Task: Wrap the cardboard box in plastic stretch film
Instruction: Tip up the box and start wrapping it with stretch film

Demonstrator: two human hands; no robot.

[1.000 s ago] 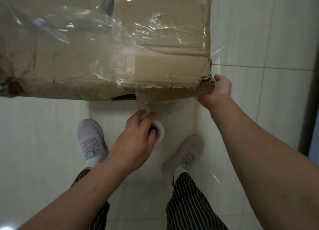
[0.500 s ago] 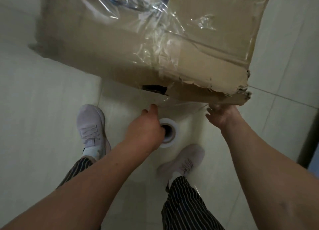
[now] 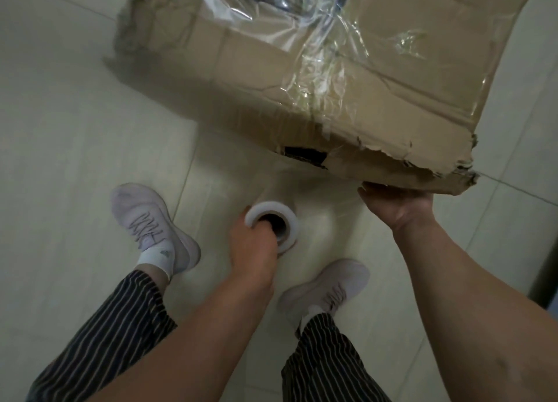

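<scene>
**Roll on left hand (image 3: 253,246), box on right hand (image 3: 395,205)**

Stands in striped trousers (image 3: 120,320) and pale shoes (image 3: 151,223) on a tiled floor (image 3: 60,160). Holds the roll of stretch film (image 3: 291,219) low between the feet, left fingers (image 3: 262,227) pushed together into its core, tips hidden. Props the torn near corner of the tilted cardboard box (image 3: 241,54) from beneath with the right hand; cannot tell how those fingers lie. Shows crinkled clear film (image 3: 326,69) across the box's upper face.
</scene>
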